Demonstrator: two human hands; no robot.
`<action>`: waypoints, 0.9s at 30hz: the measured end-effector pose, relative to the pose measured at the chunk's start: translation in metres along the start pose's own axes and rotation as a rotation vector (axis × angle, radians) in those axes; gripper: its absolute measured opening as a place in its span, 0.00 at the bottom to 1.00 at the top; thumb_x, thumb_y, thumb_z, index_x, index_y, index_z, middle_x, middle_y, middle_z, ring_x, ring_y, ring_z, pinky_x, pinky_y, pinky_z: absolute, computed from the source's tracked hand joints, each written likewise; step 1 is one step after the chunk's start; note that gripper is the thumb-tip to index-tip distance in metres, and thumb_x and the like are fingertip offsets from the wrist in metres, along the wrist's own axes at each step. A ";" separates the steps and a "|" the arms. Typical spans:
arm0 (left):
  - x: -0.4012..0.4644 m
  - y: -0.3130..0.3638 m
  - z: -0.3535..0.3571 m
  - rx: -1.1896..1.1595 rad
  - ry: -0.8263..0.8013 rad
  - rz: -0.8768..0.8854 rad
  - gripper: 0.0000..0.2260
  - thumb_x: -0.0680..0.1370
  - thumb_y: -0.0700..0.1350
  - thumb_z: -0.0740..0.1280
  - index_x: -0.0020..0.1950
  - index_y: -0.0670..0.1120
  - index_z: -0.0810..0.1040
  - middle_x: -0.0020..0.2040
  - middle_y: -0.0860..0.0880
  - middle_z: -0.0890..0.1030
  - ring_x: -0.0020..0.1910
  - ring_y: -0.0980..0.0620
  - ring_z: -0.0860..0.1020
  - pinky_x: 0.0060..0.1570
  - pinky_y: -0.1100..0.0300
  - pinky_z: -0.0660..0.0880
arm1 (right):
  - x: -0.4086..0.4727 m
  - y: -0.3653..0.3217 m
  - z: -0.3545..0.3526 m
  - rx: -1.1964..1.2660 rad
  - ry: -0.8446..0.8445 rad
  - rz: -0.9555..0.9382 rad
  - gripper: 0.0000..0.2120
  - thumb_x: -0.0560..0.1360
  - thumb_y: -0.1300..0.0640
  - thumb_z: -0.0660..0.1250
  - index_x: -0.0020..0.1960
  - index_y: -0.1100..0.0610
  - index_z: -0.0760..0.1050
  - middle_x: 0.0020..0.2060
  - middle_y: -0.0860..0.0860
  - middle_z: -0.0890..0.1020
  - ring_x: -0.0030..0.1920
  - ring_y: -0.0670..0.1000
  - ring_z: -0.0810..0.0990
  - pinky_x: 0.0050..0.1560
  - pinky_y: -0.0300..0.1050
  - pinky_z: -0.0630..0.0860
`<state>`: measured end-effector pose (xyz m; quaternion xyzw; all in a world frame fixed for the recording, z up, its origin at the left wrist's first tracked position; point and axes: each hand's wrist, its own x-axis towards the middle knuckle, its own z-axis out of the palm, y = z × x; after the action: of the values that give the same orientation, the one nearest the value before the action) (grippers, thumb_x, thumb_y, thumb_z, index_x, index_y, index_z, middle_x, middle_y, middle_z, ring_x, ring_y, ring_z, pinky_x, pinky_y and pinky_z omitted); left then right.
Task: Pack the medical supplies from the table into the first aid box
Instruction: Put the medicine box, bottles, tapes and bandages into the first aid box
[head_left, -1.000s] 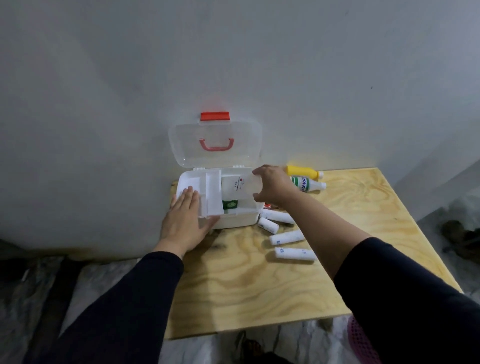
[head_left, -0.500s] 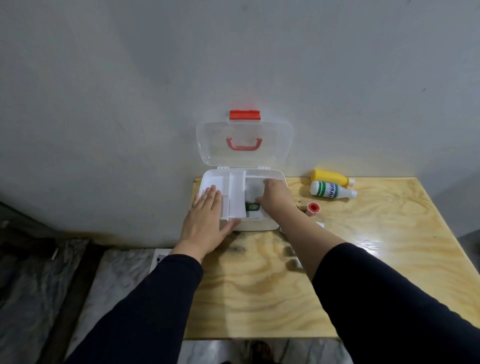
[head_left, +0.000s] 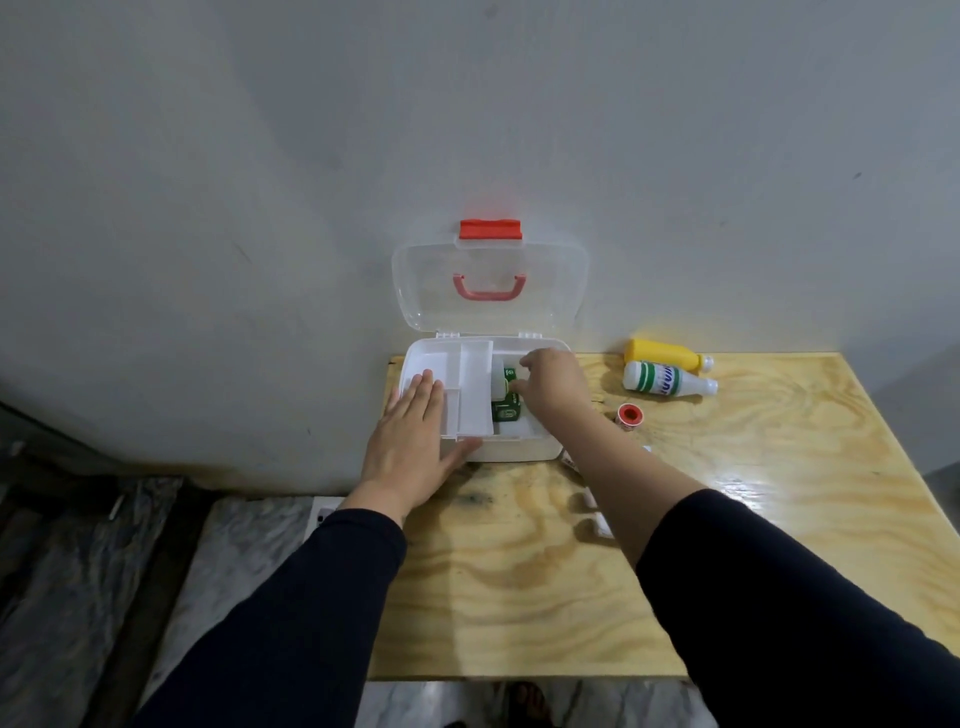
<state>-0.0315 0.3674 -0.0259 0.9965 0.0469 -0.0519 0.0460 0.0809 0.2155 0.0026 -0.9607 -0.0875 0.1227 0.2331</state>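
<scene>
While the lid stands open: first aid box sits at the plywood table's back-left corner.
Left hand: flat, fingers spread, holding nothing, on the box's white tray.
Right hand: inside the box; grasp unclear.
On table: yellow bottle, white bottle, red-cored tape roll.

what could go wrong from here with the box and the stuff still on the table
The first aid box sits at the table's left edge, held only by the flat left hand; a push from the right hand might shift it off. The yellow bottle and white bottle lie on their sides and may roll. The right forearm hides small white tubes and could knock them.
</scene>
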 end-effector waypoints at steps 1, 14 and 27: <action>0.000 0.000 0.000 0.001 -0.001 0.000 0.45 0.72 0.72 0.41 0.79 0.42 0.46 0.79 0.46 0.44 0.78 0.50 0.43 0.75 0.55 0.40 | 0.000 0.004 -0.008 0.035 0.039 -0.022 0.18 0.75 0.57 0.68 0.63 0.62 0.75 0.58 0.58 0.81 0.57 0.57 0.80 0.59 0.49 0.76; 0.000 -0.001 0.004 0.009 0.049 -0.003 0.46 0.71 0.73 0.40 0.79 0.42 0.49 0.79 0.47 0.47 0.78 0.52 0.45 0.75 0.56 0.41 | -0.002 0.160 -0.055 0.284 0.408 0.373 0.18 0.76 0.64 0.63 0.65 0.58 0.74 0.62 0.59 0.78 0.61 0.59 0.76 0.59 0.46 0.73; 0.001 -0.003 0.011 0.020 0.069 -0.013 0.45 0.72 0.73 0.41 0.79 0.42 0.52 0.79 0.47 0.50 0.77 0.53 0.48 0.75 0.55 0.45 | -0.011 0.205 -0.037 0.376 0.378 0.297 0.14 0.72 0.68 0.64 0.56 0.63 0.79 0.55 0.58 0.79 0.50 0.56 0.78 0.49 0.39 0.68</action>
<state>-0.0318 0.3696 -0.0367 0.9978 0.0545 -0.0183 0.0338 0.1039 0.0177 -0.0593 -0.9089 0.1230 -0.0115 0.3983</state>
